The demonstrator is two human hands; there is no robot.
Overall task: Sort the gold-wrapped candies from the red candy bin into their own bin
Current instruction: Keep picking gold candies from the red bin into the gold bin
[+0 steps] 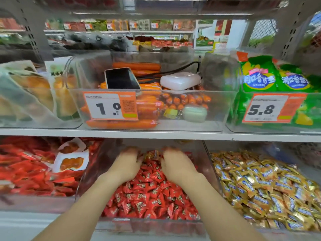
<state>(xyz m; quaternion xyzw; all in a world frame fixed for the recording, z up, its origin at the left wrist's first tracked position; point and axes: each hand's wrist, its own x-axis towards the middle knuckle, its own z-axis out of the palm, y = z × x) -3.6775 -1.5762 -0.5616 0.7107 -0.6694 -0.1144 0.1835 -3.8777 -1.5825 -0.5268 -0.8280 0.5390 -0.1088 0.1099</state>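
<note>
Grasp cannot be confirmed for either hand: the fingertips are blurred and buried at the far end of the pile, so it cannot be told whether anything is pinched. The left hand [128, 164] and right hand [177, 166] are laid palm-down on the heap, near each other, with a small cluster of gold-wrapped candies [152, 155] showing between them at the 12 o'clock end of the red candy bin [87, 178]. These pieces are judged to be light, small and individually wrapped in crinkly foil. The wrappers are likely slick, so a piece is best pinched by the body or by a twisted wrapper end rather than scooped, since loose red candies [149, 192] would be carried along with it. The sweets inside are probably firm, so crushing is of little concern, though several held at once may slip out. The pile underneath is loose and can be expected to shift and bury gold pieces when disturbed. At 3 o'clock, just beside the red bin, the clear gold candy bin [214, 173] is seen, already heaped with gold-wrapped sweets [269, 185]. At 12 o'clock overhead, the white shelf edge [156, 134] is set close above the hands, so little lifting room is judged to be available there.
</note>
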